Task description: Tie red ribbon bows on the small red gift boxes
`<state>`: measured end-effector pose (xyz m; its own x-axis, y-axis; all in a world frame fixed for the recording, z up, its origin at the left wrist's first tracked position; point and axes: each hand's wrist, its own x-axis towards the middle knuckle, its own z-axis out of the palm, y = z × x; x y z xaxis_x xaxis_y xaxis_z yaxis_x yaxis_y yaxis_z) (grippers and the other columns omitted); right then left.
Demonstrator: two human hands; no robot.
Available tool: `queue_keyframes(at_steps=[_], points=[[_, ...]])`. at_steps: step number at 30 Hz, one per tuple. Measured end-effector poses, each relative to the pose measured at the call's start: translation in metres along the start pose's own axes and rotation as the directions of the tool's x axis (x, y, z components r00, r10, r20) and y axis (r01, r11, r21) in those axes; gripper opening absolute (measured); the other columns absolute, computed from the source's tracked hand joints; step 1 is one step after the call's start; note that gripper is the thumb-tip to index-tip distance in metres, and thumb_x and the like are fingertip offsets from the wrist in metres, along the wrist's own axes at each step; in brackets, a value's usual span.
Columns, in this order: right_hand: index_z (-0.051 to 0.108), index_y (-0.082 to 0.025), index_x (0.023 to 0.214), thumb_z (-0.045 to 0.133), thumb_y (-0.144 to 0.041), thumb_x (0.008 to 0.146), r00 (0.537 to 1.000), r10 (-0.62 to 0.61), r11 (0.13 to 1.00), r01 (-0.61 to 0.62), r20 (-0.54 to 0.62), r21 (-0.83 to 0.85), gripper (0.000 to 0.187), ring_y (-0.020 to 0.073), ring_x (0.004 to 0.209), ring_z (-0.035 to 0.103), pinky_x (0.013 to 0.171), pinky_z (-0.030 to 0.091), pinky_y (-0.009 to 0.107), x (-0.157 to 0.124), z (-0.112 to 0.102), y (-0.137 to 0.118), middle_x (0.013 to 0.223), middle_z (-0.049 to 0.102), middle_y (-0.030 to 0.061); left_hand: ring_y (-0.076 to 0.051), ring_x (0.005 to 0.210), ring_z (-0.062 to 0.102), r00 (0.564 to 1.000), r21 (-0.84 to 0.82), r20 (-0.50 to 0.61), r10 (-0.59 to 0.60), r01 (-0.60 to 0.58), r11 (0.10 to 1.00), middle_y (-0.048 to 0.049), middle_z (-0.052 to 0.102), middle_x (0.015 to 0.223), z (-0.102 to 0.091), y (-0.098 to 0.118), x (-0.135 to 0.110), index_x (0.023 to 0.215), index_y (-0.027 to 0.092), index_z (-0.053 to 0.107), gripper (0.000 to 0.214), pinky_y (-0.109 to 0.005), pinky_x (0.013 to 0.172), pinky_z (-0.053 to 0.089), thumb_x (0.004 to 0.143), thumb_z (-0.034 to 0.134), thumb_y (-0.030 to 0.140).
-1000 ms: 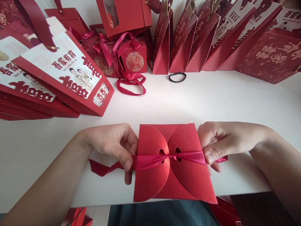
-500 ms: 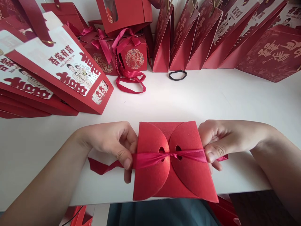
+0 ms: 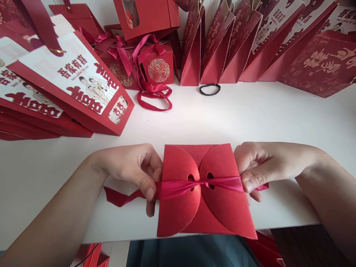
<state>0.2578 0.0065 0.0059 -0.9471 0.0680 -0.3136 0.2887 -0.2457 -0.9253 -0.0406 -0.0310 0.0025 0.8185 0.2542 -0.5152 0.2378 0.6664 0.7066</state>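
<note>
A red square envelope (image 3: 205, 215) with two rounded flaps lies at the near edge of the white table (image 3: 250, 115). A red satin ribbon (image 3: 178, 188) runs through the two holes in its flaps and crosses between them. My left hand (image 3: 133, 170) pinches the ribbon's left part at the envelope's left edge, fingers closed, and a loose ribbon tail trails off to the left. My right hand (image 3: 256, 168) pinches the ribbon's right part at the right edge, fingers closed. The ribbon is taut between both hands.
Flat red gift bags (image 3: 69, 85) with printed white panels are stacked at the left. Small red boxes with bows (image 3: 155, 66) stand at the back centre, a row of upright red bags (image 3: 239, 48) behind right. A black hair tie (image 3: 210, 89) lies near them.
The view shifted slightly. Both hands kept their pinch on the ribbon, and the crossing between the holes looks a little tighter.
</note>
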Motion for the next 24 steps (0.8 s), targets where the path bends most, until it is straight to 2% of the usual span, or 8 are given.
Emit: queue_keyframes(at_steps=[8, 14, 17, 24], points=[[0.070, -0.007, 0.079, 0.059, -0.040, 0.089, 1.000, -0.021, 1.000, 0.022, 0.015, -0.011, 0.036, 0.0061, 0.050, 0.049, 0.042, 0.032, 0.017, -0.0001, -0.0018, 0.0028, 0.058, 0.055, 0.0021, -0.023, 0.071, 0.068, 1.000, 0.009, -0.026, -0.010, 0.011, 1.000, -0.0074, 0.070, 0.068, 0.0015, -0.0005, -0.0002, 0.064, 0.013, 0.064, 0.026, -0.035, 0.070, 0.054, 0.060, 0.083, 0.031], [0.070, -0.007, 0.079, 0.060, -0.042, 0.088, 1.000, -0.017, 1.000, 0.017, 0.000, -0.014, 0.037, 0.0089, 0.056, 0.055, 0.044, 0.036, 0.018, 0.0011, -0.0008, 0.0021, 0.061, 0.060, 0.0049, -0.022, 0.072, 0.069, 1.000, 0.025, -0.010, 0.016, -0.016, 1.000, -0.0075, 0.071, 0.071, 0.0015, 0.0005, -0.0001, 0.070, 0.013, 0.068, 0.025, -0.033, 0.071, 0.054, 0.061, 0.082, 0.031], [0.070, -0.008, 0.079, 0.060, -0.045, 0.088, 1.000, -0.020, 1.000, 0.021, 0.003, -0.019, 0.039, 0.0104, 0.059, 0.058, 0.046, 0.037, 0.019, 0.0013, -0.0003, 0.0011, 0.063, 0.061, 0.0052, -0.023, 0.071, 0.069, 1.000, 0.036, -0.014, 0.007, -0.007, 0.999, -0.0067, 0.070, 0.068, 0.0015, 0.0011, -0.0001, 0.065, 0.013, 0.065, 0.026, -0.033, 0.071, 0.054, 0.061, 0.082, 0.032], [0.070, -0.007, 0.082, 0.058, -0.039, 0.090, 0.999, -0.025, 0.999, 0.026, 0.021, -0.026, 0.035, 0.0056, 0.049, 0.045, 0.042, 0.031, 0.017, 0.0000, -0.0018, 0.0033, 0.058, 0.054, 0.0013, -0.023, 0.071, 0.069, 1.000, 0.002, -0.008, 0.012, -0.012, 1.000, -0.0067, 0.071, 0.070, 0.0010, -0.0001, 0.0000, 0.069, 0.013, 0.068, 0.023, -0.034, 0.071, 0.054, 0.062, 0.082, 0.029]])
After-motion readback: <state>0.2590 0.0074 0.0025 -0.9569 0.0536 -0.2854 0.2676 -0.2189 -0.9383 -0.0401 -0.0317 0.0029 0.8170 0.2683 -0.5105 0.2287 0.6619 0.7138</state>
